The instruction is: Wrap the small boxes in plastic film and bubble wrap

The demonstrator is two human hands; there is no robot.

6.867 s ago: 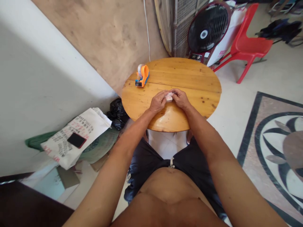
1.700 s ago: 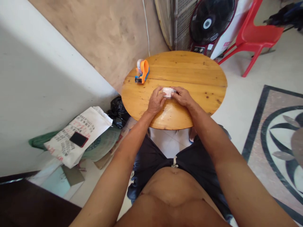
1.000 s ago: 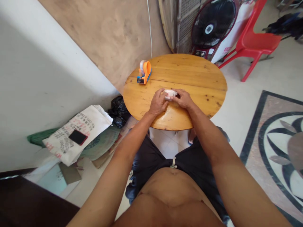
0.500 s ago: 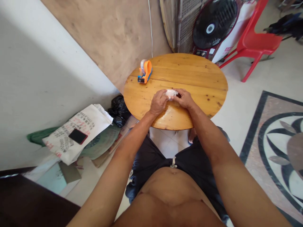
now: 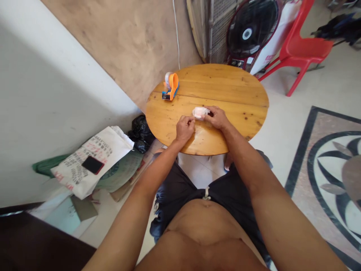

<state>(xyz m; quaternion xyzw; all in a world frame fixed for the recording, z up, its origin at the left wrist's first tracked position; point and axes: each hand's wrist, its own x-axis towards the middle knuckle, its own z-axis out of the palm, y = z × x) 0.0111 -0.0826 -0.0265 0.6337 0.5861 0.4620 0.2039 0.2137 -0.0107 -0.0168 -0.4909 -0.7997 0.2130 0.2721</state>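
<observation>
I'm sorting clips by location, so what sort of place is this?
Probably a room in a home: a round wooden table, a red plastic chair and an electric fan stand on a tiled floor.

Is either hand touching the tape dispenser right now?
No, the tape dispenser stands on the wooden table, apart from both the left hand and the right hand.

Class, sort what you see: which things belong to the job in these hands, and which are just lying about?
Likely in use:
pale packet, in the right hand
wooden table, underneath
tape dispenser, perhaps; it stands untouched

Seemingly just lying about:
phone on the white sack
black bag
red chair
fan
</observation>
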